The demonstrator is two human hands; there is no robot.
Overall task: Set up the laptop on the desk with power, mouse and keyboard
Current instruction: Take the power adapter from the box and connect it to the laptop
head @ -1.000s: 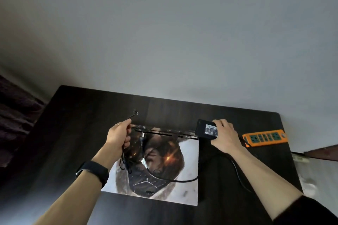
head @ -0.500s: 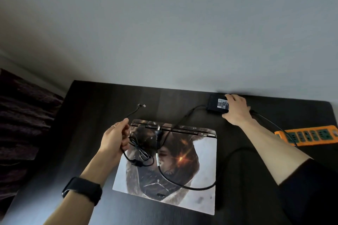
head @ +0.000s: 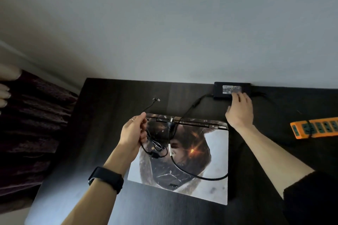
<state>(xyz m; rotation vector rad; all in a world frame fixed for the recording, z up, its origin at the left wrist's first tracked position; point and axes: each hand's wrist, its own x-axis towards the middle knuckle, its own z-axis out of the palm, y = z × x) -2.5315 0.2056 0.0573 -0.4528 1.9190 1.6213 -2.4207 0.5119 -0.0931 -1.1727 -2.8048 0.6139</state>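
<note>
A closed laptop point(head: 215, 151), its lid covered in printed artwork, lies flat in the middle of a dark desk point(head: 109, 106) as a person sorts out its power supply. The right hand point(head: 239, 111), fingers straight and relaxed, rests its fingertips on the black power adapter point(head: 219, 89) at the desk's back edge by the wall. The left hand point(head: 134, 133) pinches a thin black cable point(head: 148, 107); its small plug point(head: 156, 99) points away over the desk and slack loops hang onto the lid. A thicker lead point(head: 192, 174) from the adapter trails across the lid. An orange power strip point(head: 314, 128) lies well to the right; whether anything is plugged into it cannot be told. The power step appears to be in hand. The next move likely calls for clearing the cables off the lid and finding the laptop's port. No mouse or keyboard shows.
</note>
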